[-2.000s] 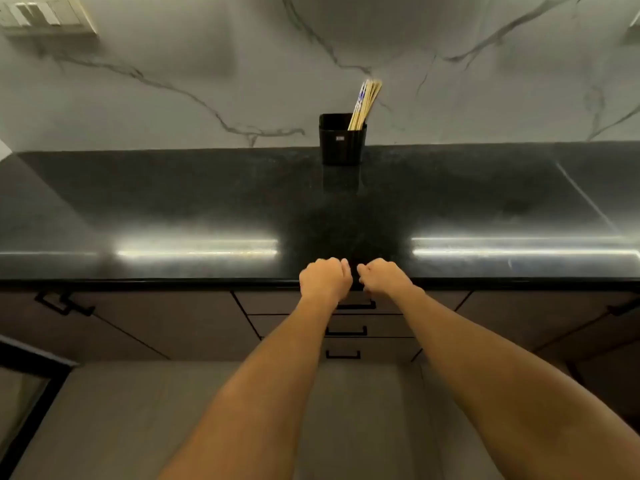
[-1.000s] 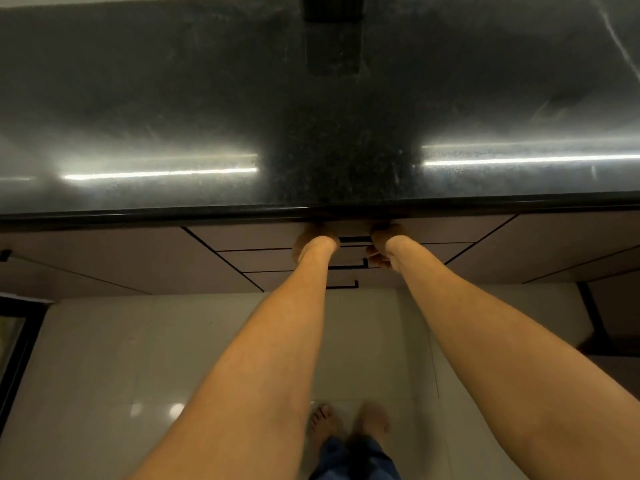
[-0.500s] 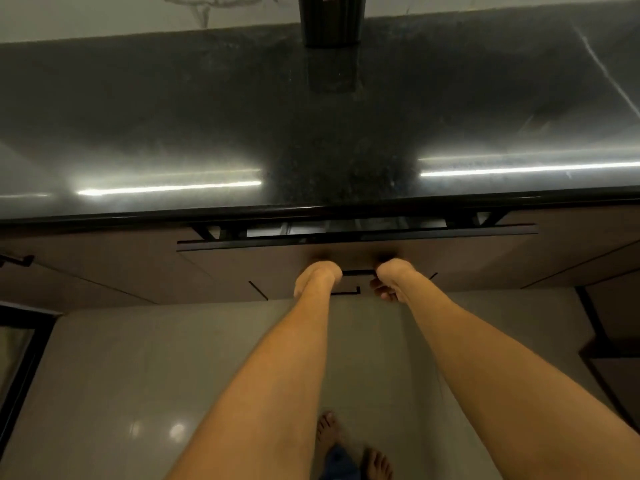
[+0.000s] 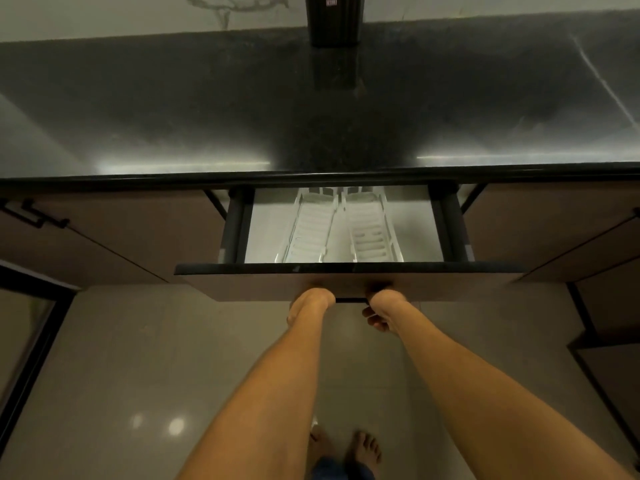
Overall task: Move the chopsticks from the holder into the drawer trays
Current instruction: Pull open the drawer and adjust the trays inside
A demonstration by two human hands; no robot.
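The black rectangular plastic holder (image 4: 334,20) stands at twelve o'clock at the back of the dark polished stone surface (image 4: 173,109), its chopsticks cut off by the frame's top. Below, the brown wooden drawer (image 4: 346,271) hangs open on two clear slatted plastic trays (image 4: 337,230). Left hand (image 4: 310,301) and right hand (image 4: 381,306) are both clenched on its thin black handle (image 4: 350,300). Opening looks nearly done; next, let go and reach for the chopsticks. Half a second earlier, only a sliver gaped.
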